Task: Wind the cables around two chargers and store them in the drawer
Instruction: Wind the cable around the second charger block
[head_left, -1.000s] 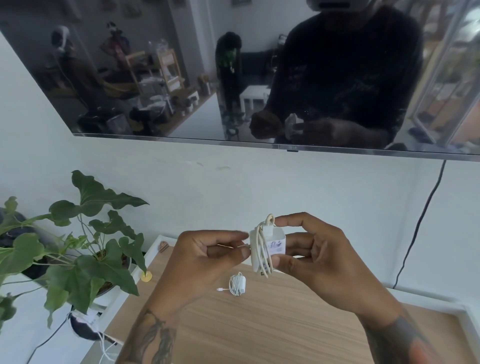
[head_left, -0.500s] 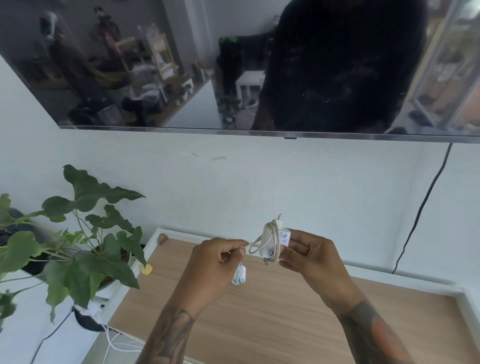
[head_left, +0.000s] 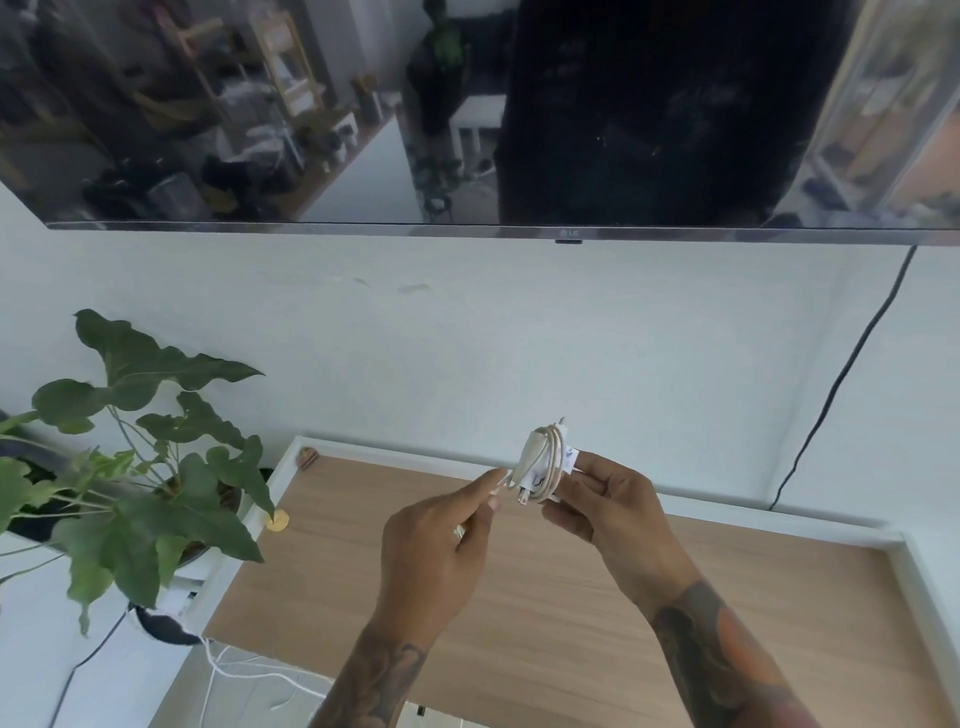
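Observation:
My right hand (head_left: 605, 501) holds a white charger (head_left: 543, 465) above the wooden top, its metal prongs turned down and to the left. Several loops of pale cable are wound around its body. My left hand (head_left: 439, 545) is just left of the charger and pinches the loose cable end between thumb and forefinger. A small white piece (head_left: 460, 531) peeks out beside that hand's fingers; it may be the second charger, mostly hidden behind the hand. No drawer is visible.
The wooden cabinet top (head_left: 571, 623) has a white raised rim. A leafy potted plant (head_left: 130, 493) stands at the left. A wall TV (head_left: 467, 114) hangs above, and a black cable (head_left: 852, 364) runs down the wall on the right. White cords (head_left: 249, 673) lie on the floor below.
Both hands have moved forward and lower with the charger. The charger has tilted so its prongs show. The small second charger, plainly seen on the top before, is now behind my left hand.

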